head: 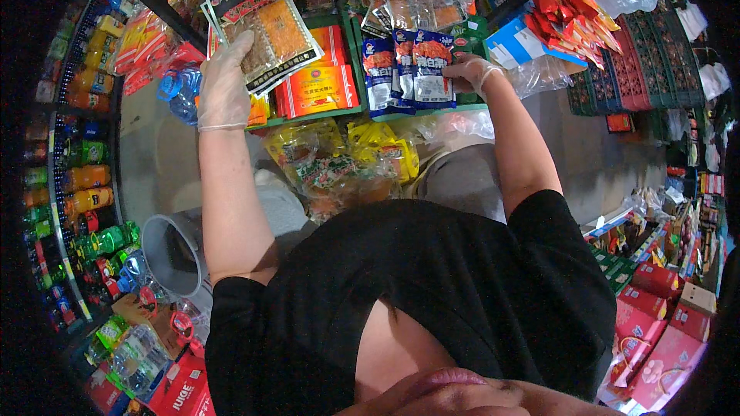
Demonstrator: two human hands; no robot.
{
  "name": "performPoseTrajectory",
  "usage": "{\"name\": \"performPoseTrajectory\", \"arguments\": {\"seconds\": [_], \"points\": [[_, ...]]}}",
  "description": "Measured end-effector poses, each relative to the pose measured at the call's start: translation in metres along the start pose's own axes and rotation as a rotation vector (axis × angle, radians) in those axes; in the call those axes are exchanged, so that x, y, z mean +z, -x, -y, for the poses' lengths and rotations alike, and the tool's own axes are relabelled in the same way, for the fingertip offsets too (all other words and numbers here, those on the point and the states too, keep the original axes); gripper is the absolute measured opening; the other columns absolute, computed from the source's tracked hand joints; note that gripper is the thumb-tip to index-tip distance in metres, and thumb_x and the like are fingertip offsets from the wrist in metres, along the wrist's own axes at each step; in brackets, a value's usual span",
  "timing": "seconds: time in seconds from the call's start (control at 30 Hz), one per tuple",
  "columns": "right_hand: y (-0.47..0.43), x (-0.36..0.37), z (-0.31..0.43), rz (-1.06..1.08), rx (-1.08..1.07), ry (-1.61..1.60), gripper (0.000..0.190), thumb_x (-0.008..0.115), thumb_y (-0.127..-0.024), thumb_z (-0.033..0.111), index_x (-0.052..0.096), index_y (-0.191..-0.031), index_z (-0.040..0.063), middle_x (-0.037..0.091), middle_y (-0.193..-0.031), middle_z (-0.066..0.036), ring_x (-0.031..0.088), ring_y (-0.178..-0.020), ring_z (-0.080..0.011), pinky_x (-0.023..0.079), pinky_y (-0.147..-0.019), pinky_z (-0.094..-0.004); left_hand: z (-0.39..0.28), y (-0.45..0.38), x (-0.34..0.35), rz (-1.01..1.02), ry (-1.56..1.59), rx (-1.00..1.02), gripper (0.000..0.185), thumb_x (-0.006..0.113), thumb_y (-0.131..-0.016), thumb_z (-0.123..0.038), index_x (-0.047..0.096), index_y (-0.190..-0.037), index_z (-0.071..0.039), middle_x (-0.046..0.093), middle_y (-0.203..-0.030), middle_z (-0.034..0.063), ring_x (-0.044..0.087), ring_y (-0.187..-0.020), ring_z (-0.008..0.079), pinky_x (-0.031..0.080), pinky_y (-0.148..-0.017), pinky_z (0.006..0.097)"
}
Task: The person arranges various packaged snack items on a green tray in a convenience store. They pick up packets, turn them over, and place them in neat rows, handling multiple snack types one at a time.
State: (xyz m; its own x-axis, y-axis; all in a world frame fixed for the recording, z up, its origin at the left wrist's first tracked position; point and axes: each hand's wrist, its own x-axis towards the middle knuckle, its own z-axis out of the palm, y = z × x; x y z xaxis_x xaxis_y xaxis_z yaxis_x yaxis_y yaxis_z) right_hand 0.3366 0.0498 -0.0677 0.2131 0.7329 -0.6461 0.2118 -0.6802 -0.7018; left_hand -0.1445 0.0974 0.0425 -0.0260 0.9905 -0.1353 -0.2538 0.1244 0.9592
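My left hand [226, 81], in a clear plastic glove, grips a small stack of flat black-and-white snack packets [280, 29] with windows showing orange and brown food. The stack is tilted above the left green plastic basket [359, 78], where orange-and-red snack packets [318, 89] lie. My right hand [471, 74], gloved too, has its fingertips at the right edge of a blue-and-silver snack packet [432, 72]. That packet overlaps other blue-and-silver packets [378, 78] at the front of the right green basket [425, 112]. Part of my right fingers is hidden.
Yellow snack packets in clear bags [376, 150] lie between my legs, below the baskets. A grey bin [173, 251] stands at my left, near shelves of bottled drinks [87, 179]. Stacked plastic crates [642, 63] and red packets [569, 20] are at the right.
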Motion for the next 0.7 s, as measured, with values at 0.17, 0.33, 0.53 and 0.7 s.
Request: {"name": "performPoseTrajectory", "arguments": {"seconds": [0.17, 0.33, 0.53, 0.7], "points": [[0.006, -0.009, 0.002, -0.007, 0.030, 0.065, 0.026, 0.083, -0.086, 0.027, 0.070, -0.097, 0.007, 0.066, -0.075, -0.003, 0.060, -0.058, -0.0141, 0.045, -0.049, -0.0283, 0.003, -0.002, -0.004, 0.001, -0.062, 0.018, 0.035, 0.065, -0.099, -0.017, 0.065, -0.129, 0.001, 0.071, -0.122, 0.0096, 0.068, -0.109, 0.0192, 0.052, -0.101, 0.0343], [0.003, -0.010, -0.002, -0.046, 0.065, 0.159, 0.025, 0.082, -0.087, 0.028, 0.071, -0.094, 0.007, 0.062, -0.071, -0.001, 0.057, -0.057, -0.0131, 0.044, -0.049, -0.0273, -0.005, 0.005, 0.008, -0.024, 0.011, -0.035, 0.035, 0.065, -0.099, -0.018, 0.066, -0.127, 0.003, 0.072, -0.122, 0.0105, 0.069, -0.108, 0.0200, 0.052, -0.101, 0.0346], [-0.012, -0.024, -0.001, -0.191, -0.134, 0.084, 0.029, 0.082, -0.087, 0.030, 0.072, -0.100, 0.006, 0.068, -0.084, -0.004, 0.061, -0.066, -0.0140, 0.052, -0.060, -0.0271, 0.005, -0.004, 0.001, -0.009, 0.017, -0.015, 0.034, 0.065, -0.099, -0.019, 0.067, -0.126, 0.003, 0.072, -0.119, 0.0106, 0.069, -0.108, 0.0203, 0.052, -0.101, 0.0343], [-0.065, -0.032, 0.026, -0.416, -0.381, 0.137, 0.039, 0.079, -0.088, 0.036, 0.074, -0.109, 0.004, 0.074, -0.099, -0.007, 0.067, -0.081, -0.0131, 0.054, -0.069, -0.0297, 0.001, -0.001, 0.009, -0.001, 0.060, -0.040, 0.034, 0.064, -0.099, -0.019, 0.068, -0.125, 0.003, 0.072, -0.119, 0.0104, 0.069, -0.108, 0.0204, 0.052, -0.101, 0.0348]]}}
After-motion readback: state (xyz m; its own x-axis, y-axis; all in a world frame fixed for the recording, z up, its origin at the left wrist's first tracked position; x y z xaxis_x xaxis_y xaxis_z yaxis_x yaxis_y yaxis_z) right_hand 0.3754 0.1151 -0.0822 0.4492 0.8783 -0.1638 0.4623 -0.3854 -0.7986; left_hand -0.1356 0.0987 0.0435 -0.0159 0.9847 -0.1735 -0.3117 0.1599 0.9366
